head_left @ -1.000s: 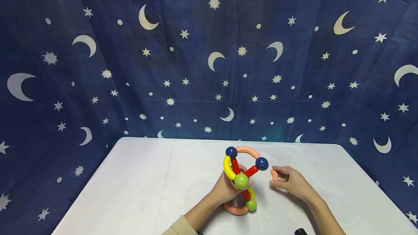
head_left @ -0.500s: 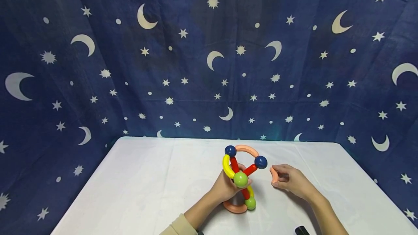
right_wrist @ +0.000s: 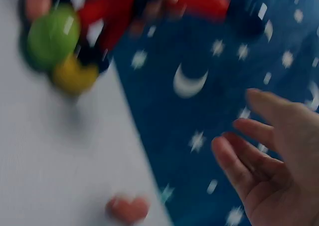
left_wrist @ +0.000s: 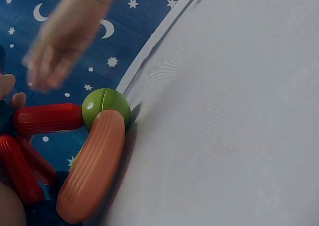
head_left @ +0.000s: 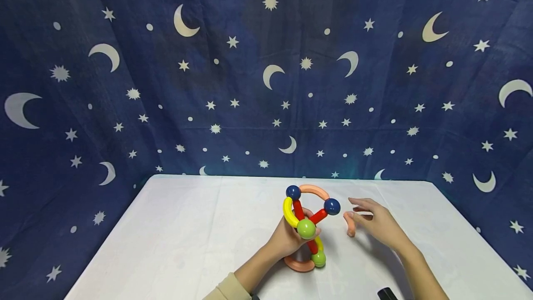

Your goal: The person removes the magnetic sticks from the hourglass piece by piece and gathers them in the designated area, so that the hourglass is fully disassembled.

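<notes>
My left hand point(head_left: 287, 240) grips the middle of a magnetic stick-and-ball structure standing on the table. Its upper part has navy balls point(head_left: 331, 206), a green ball point(head_left: 306, 228), red rods point(head_left: 319, 216), a yellow curved stick point(head_left: 289, 212) and an orange curved stick point(head_left: 315, 191). Low down are another green ball point(left_wrist: 105, 109) and an orange curved stick point(left_wrist: 94, 166). To the right, a loose orange curved stick point(head_left: 350, 225) lies on the table. My right hand point(head_left: 381, 226) hovers just beside it with fingers spread; in the right wrist view the hand point(right_wrist: 279, 161) holds nothing, apart from the stick point(right_wrist: 127, 209).
A white cloth covers the table point(head_left: 187, 226). Behind it hangs a dark blue curtain point(head_left: 250, 82) printed with moons and stars. A black object point(head_left: 386, 293) shows at the bottom edge near my right forearm.
My right hand has let go of the loose orange curved stick and lifted away, its fingers opening. The left hand keeps its grip on the structure. The head view has shifted slightly.
</notes>
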Motion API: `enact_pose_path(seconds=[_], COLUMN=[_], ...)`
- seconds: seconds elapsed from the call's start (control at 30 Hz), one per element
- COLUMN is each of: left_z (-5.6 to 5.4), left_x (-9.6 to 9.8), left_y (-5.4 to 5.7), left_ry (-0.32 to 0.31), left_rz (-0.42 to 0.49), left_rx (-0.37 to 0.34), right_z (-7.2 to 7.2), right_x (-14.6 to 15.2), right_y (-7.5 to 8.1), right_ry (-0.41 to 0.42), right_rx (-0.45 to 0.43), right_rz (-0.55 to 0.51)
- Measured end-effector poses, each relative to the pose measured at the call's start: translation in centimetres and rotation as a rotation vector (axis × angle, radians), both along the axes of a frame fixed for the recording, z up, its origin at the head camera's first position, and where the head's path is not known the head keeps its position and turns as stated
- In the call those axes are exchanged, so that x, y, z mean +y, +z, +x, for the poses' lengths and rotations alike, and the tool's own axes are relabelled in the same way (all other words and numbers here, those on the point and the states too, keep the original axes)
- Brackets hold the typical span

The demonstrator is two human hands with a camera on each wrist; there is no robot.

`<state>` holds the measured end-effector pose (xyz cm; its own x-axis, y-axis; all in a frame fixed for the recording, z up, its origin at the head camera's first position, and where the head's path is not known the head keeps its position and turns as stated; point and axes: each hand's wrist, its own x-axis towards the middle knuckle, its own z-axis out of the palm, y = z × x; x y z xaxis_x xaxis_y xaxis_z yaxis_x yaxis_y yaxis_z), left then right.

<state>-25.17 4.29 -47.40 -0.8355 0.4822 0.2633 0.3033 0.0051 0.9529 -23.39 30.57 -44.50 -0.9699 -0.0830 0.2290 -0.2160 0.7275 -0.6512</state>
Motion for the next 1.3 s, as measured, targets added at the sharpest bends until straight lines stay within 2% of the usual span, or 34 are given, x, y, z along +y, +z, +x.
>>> enact_pose_path(seconds=[0.17, 0.3, 0.4, 0.6, 1.0, 1.23, 1.3], left_z=[0.0, 0.0, 0.0, 0.0, 0.1, 1.7, 1.7], left_x=[0.0, 0.0, -0.1, -0.1, -0.1, -0.9, -0.8], left_y=[0.0, 0.0, 0.0, 0.0, 0.1, 3.2, 3.1], left_ry=[0.011, 0.015, 0.012, 0.008, 0.01, -0.002, -0.005], left_rz=[-0.017, -0.021, -0.014, 0.003, 0.011, 0.013, 0.016], left_rx=[-0.011, -0.016, -0.002, 0.018, 0.033, 0.025, 0.028], right_z=[1.8, 2.9, 3.2, 3.1, 3.1, 3.0, 3.0], right_x=[-3.2, -5.7, -6.9, -8.1, -9.1, -9.2, -9.3], right_y=[3.9, 5.4, 5.5, 4.9, 4.8, 4.5, 4.4], right_ry=[-0.05, -0.064, -0.077, -0.116, -0.164, -0.202, -0.211], right_rx=[0.026, -0.019, -0.039, 0.039, 0.09, 0.121, 0.129], right_rz=[-0.131, -0.227, -0.258, -0.205, -0.172, -0.144, -0.14])
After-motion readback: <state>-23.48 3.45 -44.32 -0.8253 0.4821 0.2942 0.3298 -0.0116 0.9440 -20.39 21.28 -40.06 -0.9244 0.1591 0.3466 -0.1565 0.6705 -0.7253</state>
